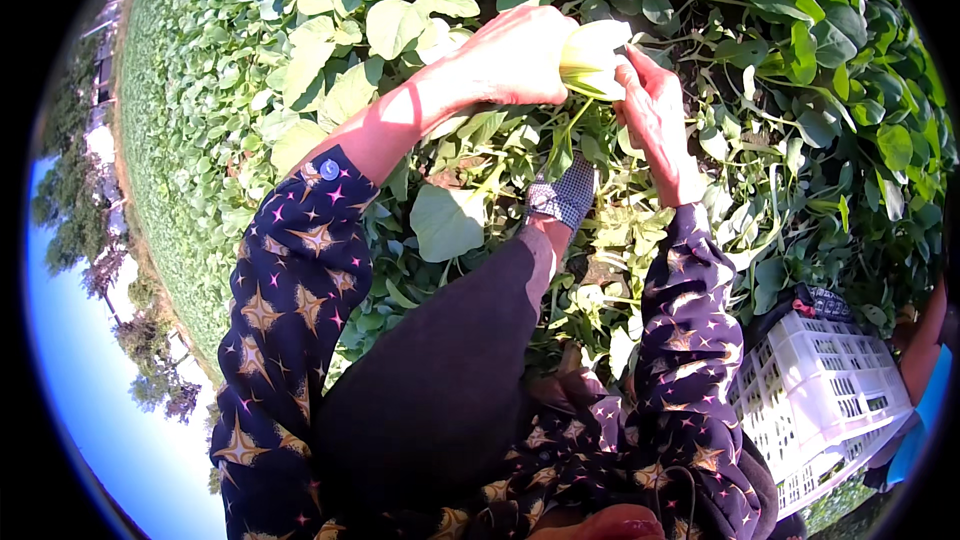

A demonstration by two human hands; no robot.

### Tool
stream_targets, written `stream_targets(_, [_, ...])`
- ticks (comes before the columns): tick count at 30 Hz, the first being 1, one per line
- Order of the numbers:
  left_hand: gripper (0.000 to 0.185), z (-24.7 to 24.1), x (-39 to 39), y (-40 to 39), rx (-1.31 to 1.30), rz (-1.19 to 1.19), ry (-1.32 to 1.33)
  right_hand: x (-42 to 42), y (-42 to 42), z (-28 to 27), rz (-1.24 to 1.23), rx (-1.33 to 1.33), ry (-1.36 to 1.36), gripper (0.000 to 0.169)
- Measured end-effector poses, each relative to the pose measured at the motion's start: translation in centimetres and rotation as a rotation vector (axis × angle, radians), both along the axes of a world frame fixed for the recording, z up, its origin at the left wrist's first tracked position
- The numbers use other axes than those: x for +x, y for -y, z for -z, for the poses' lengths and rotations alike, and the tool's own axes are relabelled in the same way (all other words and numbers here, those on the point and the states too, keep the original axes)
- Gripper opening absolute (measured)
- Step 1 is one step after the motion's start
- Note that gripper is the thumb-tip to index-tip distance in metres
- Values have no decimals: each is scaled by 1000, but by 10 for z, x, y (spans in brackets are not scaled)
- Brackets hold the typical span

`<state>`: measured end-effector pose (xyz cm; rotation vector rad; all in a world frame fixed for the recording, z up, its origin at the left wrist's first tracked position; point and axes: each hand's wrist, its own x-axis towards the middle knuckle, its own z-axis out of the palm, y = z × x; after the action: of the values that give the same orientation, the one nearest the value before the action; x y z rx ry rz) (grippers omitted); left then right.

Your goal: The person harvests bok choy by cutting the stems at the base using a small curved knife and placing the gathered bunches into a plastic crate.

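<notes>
My left hand (517, 56) is closed around a leafy green vegetable (592, 64), whose pale, sunlit stalk end points right. My right hand (654, 109) is at that end, thumb and fingers pinched against its right edge. One thin green stem with a leaf (562, 142) hangs below the stalks. Strong glare on the left hand and the stalks hides fine detail. Under both hands grow dense leafy green plants (450, 225), with pale trimmed or fallen leaves (622, 240) among them.
My checked shoe (562, 191) stands among the plants below the hands. A white slatted plastic crate (817, 382) is at the lower right, with a dark bag (821, 304) by its upper edge. Beside it shows part of another person's arm (926, 337). Taller plants (840, 52) rise at upper right.
</notes>
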<state>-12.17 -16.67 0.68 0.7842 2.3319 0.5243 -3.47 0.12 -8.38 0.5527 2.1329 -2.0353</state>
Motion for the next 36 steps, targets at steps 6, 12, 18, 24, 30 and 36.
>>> stream_targets(6, [11,43,-43,-4,-89,512,-816,-49,14,34,64,-120,-22,36])
stream_targets(12, [9,79,-45,34,-285,352,-863,-68,7,55,-66,-35,5,33])
stream_targets(18, [33,82,-56,51,-166,-75,-433,-71,17,47,-62,200,-183,34])
stream_targets(24, [37,69,-48,43,-178,-201,-274,-79,12,44,-201,409,-151,33])
stream_targets(30, [22,78,-42,69,-199,24,-437,-67,3,35,-294,373,-85,34])
stream_targets(36, [50,4,16,18,81,99,-610,8,-20,-2,232,-371,-137,48])
